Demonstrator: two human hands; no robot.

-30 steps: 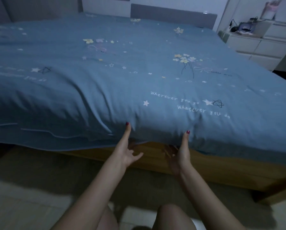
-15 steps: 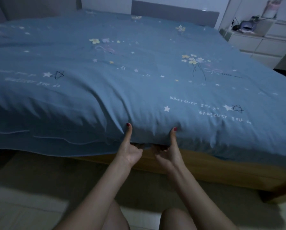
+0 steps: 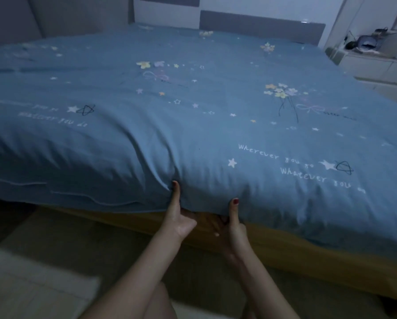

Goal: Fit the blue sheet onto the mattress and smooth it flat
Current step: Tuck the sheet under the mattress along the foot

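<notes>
The blue sheet [image 3: 193, 125], printed with stars, flowers and white writing, covers the whole mattress and hangs over its near side. My left hand [image 3: 178, 217] grips the sheet's lower edge, thumb pressed up against the cloth and fingers tucked under the hem. My right hand [image 3: 233, 221] grips the same edge close beside it, thumb up on the fabric, fingers hidden beneath. Folds radiate from my left thumb, and to the left the hem hangs loose in wavy layers. The mattress itself is hidden by the sheet.
A wooden bed frame [image 3: 308, 256] runs below the hem. A grey headboard [image 3: 262, 26] stands at the far end. White drawers [image 3: 377, 72] with small items on top are at the right. My knees and the pale floor [image 3: 31, 272] lie below.
My right hand slid left along the hem until it sits close beside my left hand. The view shifted so the bed's print moved right.
</notes>
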